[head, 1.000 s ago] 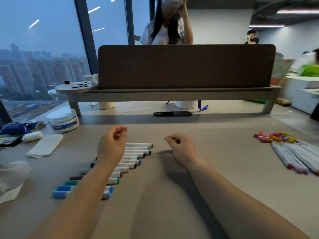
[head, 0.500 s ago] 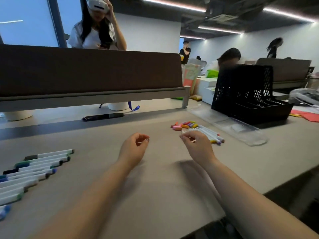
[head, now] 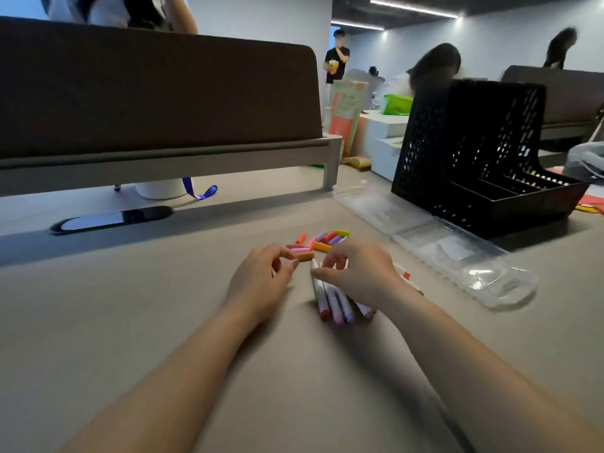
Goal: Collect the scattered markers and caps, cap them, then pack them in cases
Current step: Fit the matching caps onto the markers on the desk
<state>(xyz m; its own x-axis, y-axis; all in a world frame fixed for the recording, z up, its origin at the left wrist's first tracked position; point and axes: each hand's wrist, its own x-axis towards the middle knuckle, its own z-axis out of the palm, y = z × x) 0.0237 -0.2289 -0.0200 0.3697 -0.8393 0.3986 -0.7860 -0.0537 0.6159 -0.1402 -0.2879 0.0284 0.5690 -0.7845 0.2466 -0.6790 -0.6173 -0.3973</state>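
Several uncapped white markers (head: 333, 302) lie in a bundle on the table, coloured ends towards me. My right hand (head: 359, 273) rests on top of them, its fingers curled over the bundle and its thumb against the leftmost marker. Just behind lies a heap of loose caps (head: 322, 240) in pink, orange, purple and yellow. My left hand (head: 261, 276) is beside the heap, thumb and forefinger pinching the near end of an orange cap (head: 305, 256). A clear plastic case (head: 457, 256) lies open to the right.
A black mesh desk organiser (head: 474, 152) stands behind the clear case. A dark divider panel on a raised shelf (head: 163, 148) runs across the back of the table. A black phone (head: 111, 219) lies under it. Other people are behind the desks.
My view swung right, away from the row of capped markers. Both hands went forward to the loose caps and uncapped markers; my left hand reached an orange cap, my right landed on the markers.
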